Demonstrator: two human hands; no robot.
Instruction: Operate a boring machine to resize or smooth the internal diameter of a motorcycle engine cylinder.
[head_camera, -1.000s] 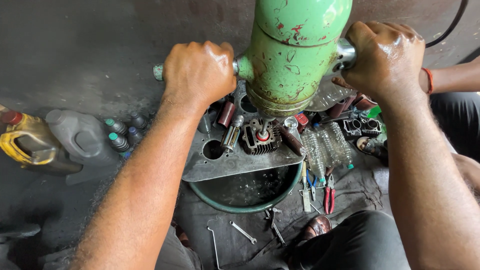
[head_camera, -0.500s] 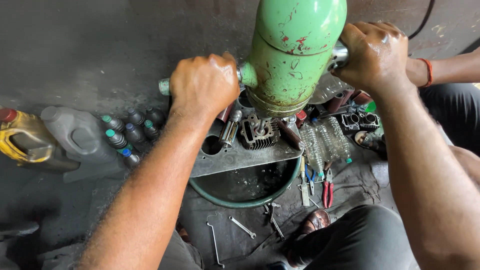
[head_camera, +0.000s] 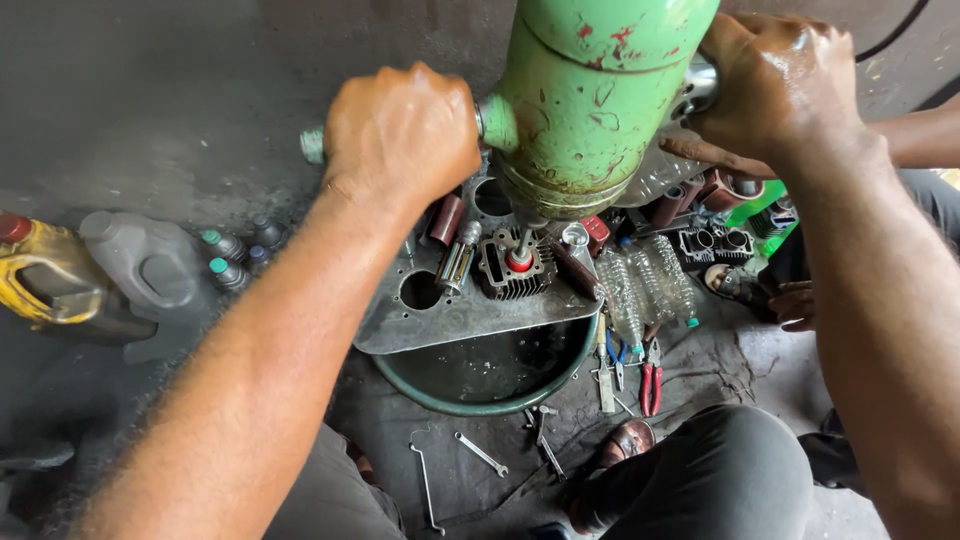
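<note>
A worn green metal cylinder (head_camera: 600, 100), chipped and rusty, fills the top centre of the head view. My left hand (head_camera: 400, 135) is closed around a green handle that sticks out of its left side. My right hand (head_camera: 775, 90), oily, grips a metal handle on its right side. Directly below the cylinder's mouth a finned engine cylinder block (head_camera: 515, 270) with a red-tipped rod stands on a perforated metal plate (head_camera: 470, 310). The plate lies across a dark green basin (head_camera: 480, 385).
Oil jugs (head_camera: 140, 265) and a yellow can (head_camera: 40, 275) stand at the left with small bottles. Clear plastic bottles (head_camera: 650, 285), pliers (head_camera: 650, 380), wrenches (head_camera: 480, 452) and other engine parts lie around the basin. Another person's forearm and hand (head_camera: 795, 300) are at the right. My knee (head_camera: 720, 480) is at bottom.
The green cylinder and both my hands now sit larger and slightly further right in view; my left hand has shifted along with the handle. The parts on the plate have not moved.
</note>
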